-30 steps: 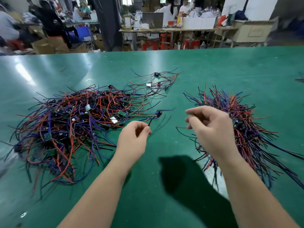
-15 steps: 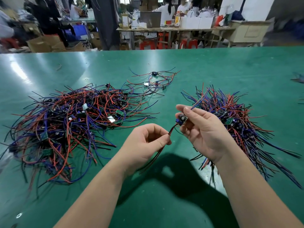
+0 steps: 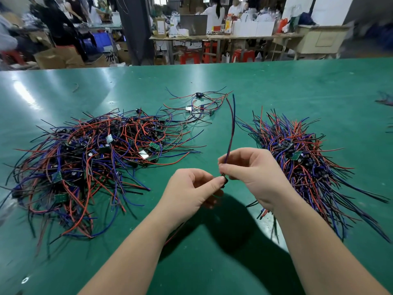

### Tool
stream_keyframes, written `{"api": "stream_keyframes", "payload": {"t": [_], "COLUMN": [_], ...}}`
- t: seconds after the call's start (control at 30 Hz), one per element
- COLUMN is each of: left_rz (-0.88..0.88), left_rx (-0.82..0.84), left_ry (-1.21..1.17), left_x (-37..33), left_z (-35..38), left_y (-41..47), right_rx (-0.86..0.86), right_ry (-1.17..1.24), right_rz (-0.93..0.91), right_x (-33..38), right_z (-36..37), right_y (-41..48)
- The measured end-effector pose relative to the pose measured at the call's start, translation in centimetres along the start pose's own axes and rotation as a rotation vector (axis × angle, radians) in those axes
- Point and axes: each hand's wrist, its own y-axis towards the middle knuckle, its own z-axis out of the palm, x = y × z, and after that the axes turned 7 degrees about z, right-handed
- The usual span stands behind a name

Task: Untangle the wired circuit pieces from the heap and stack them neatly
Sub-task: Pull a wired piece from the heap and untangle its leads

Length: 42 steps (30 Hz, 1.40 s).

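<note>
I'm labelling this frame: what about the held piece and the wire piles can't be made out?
Head view:
- Small dark circuit piece pinched by the left hand: mostly covered by fingertips.
- Its lower wires: hidden behind the left wrist; the right hand pinches the upper red and blue wire pair.
- Tangled red, blue and black wire heap: buried boards uncountable.
- Stacked wire pile, right: partly behind the right forearm.

Readable text: none anywhere in view.
Green boards [image 3: 156, 146] in the heap [image 3: 85, 162]: any print is too small to make out.
White tags [image 3: 109, 138] on pieces in the heap: too small to tell whether they carry writing.
Brown box [image 3: 160, 26] on the far bench [image 3: 234, 36]: pale label, blurred.
White boxes [image 3: 253, 28] on the same bench: faces blurred, nothing legible.
</note>
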Motion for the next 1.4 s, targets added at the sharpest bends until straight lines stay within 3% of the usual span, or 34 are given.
{"api": "stream_keyframes", "payload": {"t": [0.3, 0.47, 0.6, 0.67, 0.73, 0.9, 1.07, 1.2, 1.4], "left_rz": [-0.051, -0.106, -0.090, -0.050, -0.034, 0.000, -0.009, 0.057, 0.072], "left_rx": [0.194, 0.385, 0.399, 0.385, 0.372, 0.242, -0.005, -0.074, -0.085], "left_ry": [0.078, 0.162, 0.116, -0.023, -0.274, -0.751, -0.922, -0.975, -0.966], "left_x": [0.4, 0.4, 0.3, -0.1, -0.5, -1.4, -1.9, -1.9, -1.9], "left_z": [-0.3, -0.2, -0.1, -0.3, -0.6, -1.9, -2.1, -2.0, -2.1], "left_y": [-0.3, -0.7, -0.7, -0.8, -0.6, 0.2, 0.8, 1.0, 0.9], "right_rx": [-0.268, -0.437, -0.455, -0.482, -0.464, -0.294, -0.094, 0.085, 0.108], "right_ry": [0.420, 0.406, 0.415, 0.467, 0.482, 0.263, -0.093, -0.333, 0.042], "right_rz": [0.027, -0.082, -0.101, -0.116, -0.080, 0.079, 0.030, 0.002, -0.188], "right_x": [1.2, 1.4, 0.9, 0.6, 0.4, -0.3, -1.5, -1.8, -1.2], "right_z": [-3.8, -5.4, -5.1, -5.0, -4.9, -2.4, 0.3, 0.7, 2.2], "right_y": [1.0, 1.4, 1.8, 2.1, 2.4, 2.1, 1.3, 1.0, 0.1]}}
